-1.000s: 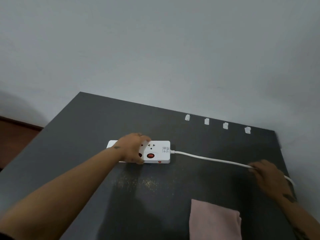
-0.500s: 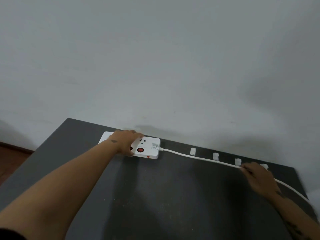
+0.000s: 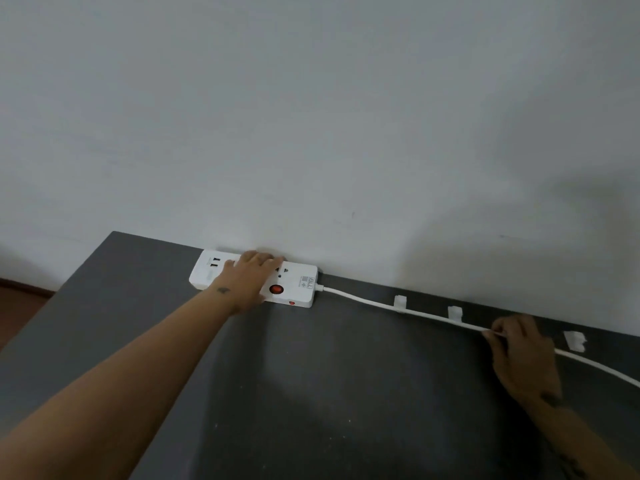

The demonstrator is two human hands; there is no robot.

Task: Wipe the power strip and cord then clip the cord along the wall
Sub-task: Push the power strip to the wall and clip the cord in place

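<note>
A: Right hand (image 3: 523,355) is pinching the thin white round cord (image 3: 367,300) between fingertips (image 3: 496,333), closed on it, probably lining it up with the small white plastic clips (image 3: 454,312)

B: Left hand (image 3: 250,278)?

A: Lying flat, fingers spread, not gripping, pressing on the white rectangular plastic power strip (image 3: 298,289), likely pinning it against the pale wall (image 3: 311,133)

B: Strip orientation?

A: Long axis is running along the wall, at the back edge of the dark grey table (image 3: 311,393), cord end pointing right. Cord is touching the first two clips, seating unclear, then trailing off right
</note>
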